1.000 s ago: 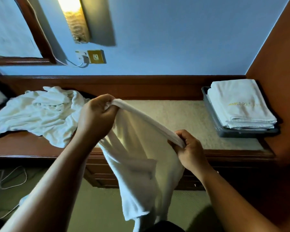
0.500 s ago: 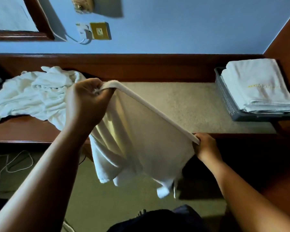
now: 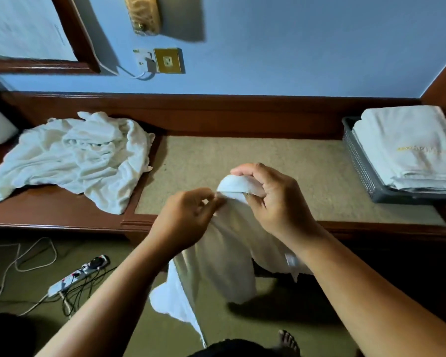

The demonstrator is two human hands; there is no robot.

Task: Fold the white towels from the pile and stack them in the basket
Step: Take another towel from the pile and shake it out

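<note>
Both hands are working in front of the bench (image 3: 268, 161), close together and above its front edge. The right hand (image 3: 276, 202) is grasping a white towel (image 3: 224, 253) at its top, with the fingers curled over a rounded fold of cloth and the thumb lying underneath. The left hand (image 3: 188, 217) is pinching the same towel between thumb and fingertips, just beside the right hand's grip. The rest of the towel is hanging down from the two hands, passing in front of the bench edge and trailing towards the floor (image 3: 31, 287), with one loose corner showing low between the forearms. The pile (image 3: 80, 158) of unfolded white towels is lying crumpled at the left end of the bench, well apart from the hands, with part of it spilling onto the beige inlay. The basket (image 3: 361, 161), dark and perforated, is sitting at the far right end of the bench against the side wall, and the folded towels (image 3: 410, 143) are lying stacked flat inside it and rising above its rim. A socket (image 3: 169, 60) with a plug beside it is showing on the blue wall (image 3: 294, 47) behind. A power strip (image 3: 80, 273) with cables is lying on the floor at lower left. A bare foot (image 3: 289, 340) is showing at the bottom edge.
</note>
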